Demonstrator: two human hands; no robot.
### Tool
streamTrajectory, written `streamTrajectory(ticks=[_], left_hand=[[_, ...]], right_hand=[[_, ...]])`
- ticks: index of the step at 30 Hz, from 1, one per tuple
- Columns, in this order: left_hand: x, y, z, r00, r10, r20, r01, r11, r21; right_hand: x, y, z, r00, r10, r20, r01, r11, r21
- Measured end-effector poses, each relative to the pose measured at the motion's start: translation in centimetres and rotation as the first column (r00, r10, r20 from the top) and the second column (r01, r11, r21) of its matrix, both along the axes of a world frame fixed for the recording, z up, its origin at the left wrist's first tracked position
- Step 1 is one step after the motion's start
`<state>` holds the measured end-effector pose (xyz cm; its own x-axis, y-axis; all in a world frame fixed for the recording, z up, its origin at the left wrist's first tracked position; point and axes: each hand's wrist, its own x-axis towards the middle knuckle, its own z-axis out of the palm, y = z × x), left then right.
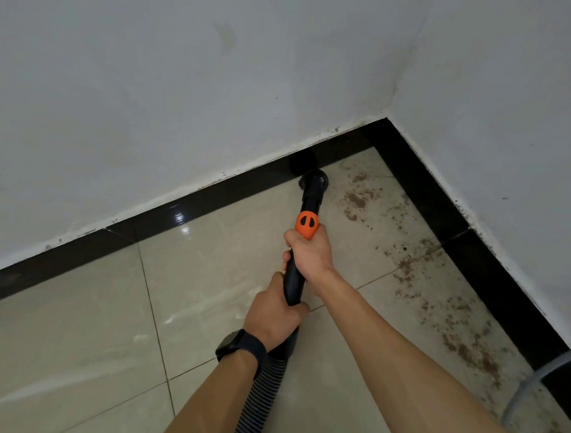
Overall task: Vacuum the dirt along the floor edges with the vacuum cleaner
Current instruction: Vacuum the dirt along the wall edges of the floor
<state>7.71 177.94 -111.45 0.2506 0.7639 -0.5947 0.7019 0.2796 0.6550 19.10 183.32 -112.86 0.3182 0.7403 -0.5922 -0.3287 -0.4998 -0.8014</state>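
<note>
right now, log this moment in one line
left hand grips wand | right hand grips wand | brush at skirting | dirt right of brush

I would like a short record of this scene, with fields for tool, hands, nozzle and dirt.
tool: black vacuum wand with orange collar
left hand: grips the wand's lower end, above the ribbed hose
right hand: grips the wand below the orange collar
brush nozzle: at the black skirting, near the corner
dirt: brown patches along the right wall

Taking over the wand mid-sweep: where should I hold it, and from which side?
Hold the tube just behind the orange collar, coming from above: it slants down toward the brush at the baseboard, with floor close beneath. A second hold fits where the hose joins.
</note>
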Motion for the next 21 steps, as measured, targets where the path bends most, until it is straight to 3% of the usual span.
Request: streamTrajectory(ticks=[8,14,21], left_hand=[[-0.5,-3.2,-1.0,0.994,-0.044,0.095,0.044,0.999,-0.004],[-0.3,-0.9,-1.7,0.971,-0.221,-0.090,0.230,0.966,0.118],[0.2,2.9,-2.0,0.930,-0.298,-0.216,0.342,0.917,0.204]], right_hand=[[3.7,0.6,0.2,0.993,-0.107,-0.060,0.108,0.994,0.025],[5.0,1.3,0.9,0.971,-0.196,-0.139,0.199,0.980,0.003],[6.3,3.1,1.1,0.949,-0.272,-0.162,0.273,0.962,-0.013]])
